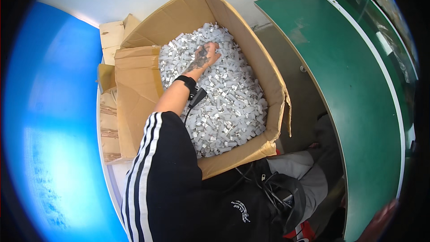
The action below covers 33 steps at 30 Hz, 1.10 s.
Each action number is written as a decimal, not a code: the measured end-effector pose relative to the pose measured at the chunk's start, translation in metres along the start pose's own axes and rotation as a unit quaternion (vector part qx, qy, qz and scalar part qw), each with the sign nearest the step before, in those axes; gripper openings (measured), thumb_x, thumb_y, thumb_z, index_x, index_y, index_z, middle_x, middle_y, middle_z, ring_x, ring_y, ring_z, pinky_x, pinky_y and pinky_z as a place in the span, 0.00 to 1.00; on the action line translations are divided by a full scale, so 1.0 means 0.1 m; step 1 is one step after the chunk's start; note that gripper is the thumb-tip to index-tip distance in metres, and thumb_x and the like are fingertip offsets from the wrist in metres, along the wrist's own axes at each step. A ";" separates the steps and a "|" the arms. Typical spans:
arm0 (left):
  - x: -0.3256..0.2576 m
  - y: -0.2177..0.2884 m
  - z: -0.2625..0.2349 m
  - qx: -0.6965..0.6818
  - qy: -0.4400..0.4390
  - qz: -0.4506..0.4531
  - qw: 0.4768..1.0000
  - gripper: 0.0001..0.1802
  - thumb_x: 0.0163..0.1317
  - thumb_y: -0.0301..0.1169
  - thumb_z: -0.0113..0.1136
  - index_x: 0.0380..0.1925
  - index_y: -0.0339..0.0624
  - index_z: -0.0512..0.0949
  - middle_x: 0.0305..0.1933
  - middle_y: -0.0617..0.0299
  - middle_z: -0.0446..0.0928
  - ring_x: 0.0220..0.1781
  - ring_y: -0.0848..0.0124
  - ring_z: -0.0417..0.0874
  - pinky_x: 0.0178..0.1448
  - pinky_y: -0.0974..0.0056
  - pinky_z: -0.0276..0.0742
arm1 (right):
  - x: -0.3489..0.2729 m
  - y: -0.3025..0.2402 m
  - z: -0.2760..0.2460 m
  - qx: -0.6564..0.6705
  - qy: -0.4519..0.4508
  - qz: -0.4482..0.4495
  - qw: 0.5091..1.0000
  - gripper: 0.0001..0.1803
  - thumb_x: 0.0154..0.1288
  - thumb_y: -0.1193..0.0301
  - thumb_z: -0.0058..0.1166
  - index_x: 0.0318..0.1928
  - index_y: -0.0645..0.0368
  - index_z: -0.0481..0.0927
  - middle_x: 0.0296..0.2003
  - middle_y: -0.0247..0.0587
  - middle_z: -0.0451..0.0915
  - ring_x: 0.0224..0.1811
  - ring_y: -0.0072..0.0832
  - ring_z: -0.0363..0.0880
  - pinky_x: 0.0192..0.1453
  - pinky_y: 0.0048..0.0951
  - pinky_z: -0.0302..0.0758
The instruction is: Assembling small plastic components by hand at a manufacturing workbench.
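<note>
A big cardboard box [268, 69] with raised flaps is filled with a heap of small parts [228, 107], whitish plastic pieces with shiny metal bits. My left hand [207, 54] reaches over the far part of this heap, back upward and touching the pieces. Its thumb stands apart from the bent fingers, whose tips are partly hidden; I see nothing gripped. Around that wrist sits a black band [187, 83] with a cable and a small black plug. At the lower right rim, my right hand [380, 219] shows as a blur by the green tabletop's edge, fingers unreadable.
A curved-looking green tabletop [340, 76] with a pale edge strip stands right of the box. Blue panelling [58, 107] fills the left side. Wooden boards [109, 121] lie beside the box. Black cables [268, 188] hang across my lap.
</note>
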<state>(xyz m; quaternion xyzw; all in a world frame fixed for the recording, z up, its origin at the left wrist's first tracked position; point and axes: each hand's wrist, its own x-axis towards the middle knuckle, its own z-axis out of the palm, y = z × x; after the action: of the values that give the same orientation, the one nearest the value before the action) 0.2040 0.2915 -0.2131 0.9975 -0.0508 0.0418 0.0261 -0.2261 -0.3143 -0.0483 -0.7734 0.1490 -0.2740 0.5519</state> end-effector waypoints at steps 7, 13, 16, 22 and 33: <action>0.02 0.30 0.37 0.003 0.096 0.055 0.994 0.21 0.54 0.41 0.67 0.47 0.50 0.77 0.51 0.53 0.76 0.52 0.52 0.79 0.52 0.52 0.77 | -0.63 -0.31 0.41 0.226 0.025 0.059 0.972 0.23 0.70 0.71 0.48 0.62 0.69 0.64 0.39 0.43 0.74 0.32 0.24 0.65 0.34 0.22 0.63; -0.07 0.31 0.05 -0.019 0.122 0.054 0.991 0.14 0.57 0.40 0.64 0.40 0.46 0.81 0.49 0.62 0.77 0.43 0.58 0.83 0.48 0.56 0.78 | -0.82 -0.18 0.47 0.243 0.032 0.075 0.967 0.20 0.72 0.70 0.46 0.59 0.68 0.67 0.39 0.43 0.74 0.30 0.23 0.65 0.33 0.22 0.63; -0.10 0.20 -0.09 -0.031 0.076 0.093 0.992 0.17 0.57 0.42 0.63 0.43 0.45 0.80 0.49 0.57 0.77 0.45 0.56 0.82 0.50 0.56 0.77 | -0.81 -0.13 0.60 0.249 -0.064 0.063 0.964 0.16 0.73 0.69 0.45 0.55 0.66 0.70 0.41 0.45 0.74 0.33 0.25 0.67 0.36 0.24 0.66; 0.00 0.27 0.11 0.058 0.047 0.151 0.986 0.20 0.55 0.40 0.66 0.46 0.46 0.78 0.51 0.56 0.75 0.47 0.54 0.81 0.49 0.53 0.78 | -0.80 -0.09 0.73 0.258 -0.058 0.063 0.962 0.16 0.73 0.69 0.44 0.54 0.68 0.70 0.44 0.49 0.75 0.34 0.27 0.69 0.38 0.27 0.68; 0.00 0.35 0.12 -0.122 0.172 0.070 0.975 0.15 0.50 0.39 0.64 0.31 0.42 0.74 0.35 0.60 0.79 0.33 0.59 0.82 0.39 0.56 0.77 | -0.96 0.07 0.75 0.231 -0.035 0.117 0.965 0.13 0.71 0.67 0.47 0.47 0.65 0.68 0.36 0.36 0.63 0.28 0.16 0.60 0.30 0.17 0.59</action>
<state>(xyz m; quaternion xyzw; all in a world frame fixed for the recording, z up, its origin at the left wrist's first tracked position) 0.2016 0.2564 -0.2230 0.9586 -0.1195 0.2081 0.1530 -0.2586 -0.2076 -0.0982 -0.6113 0.1520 -0.2070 0.7486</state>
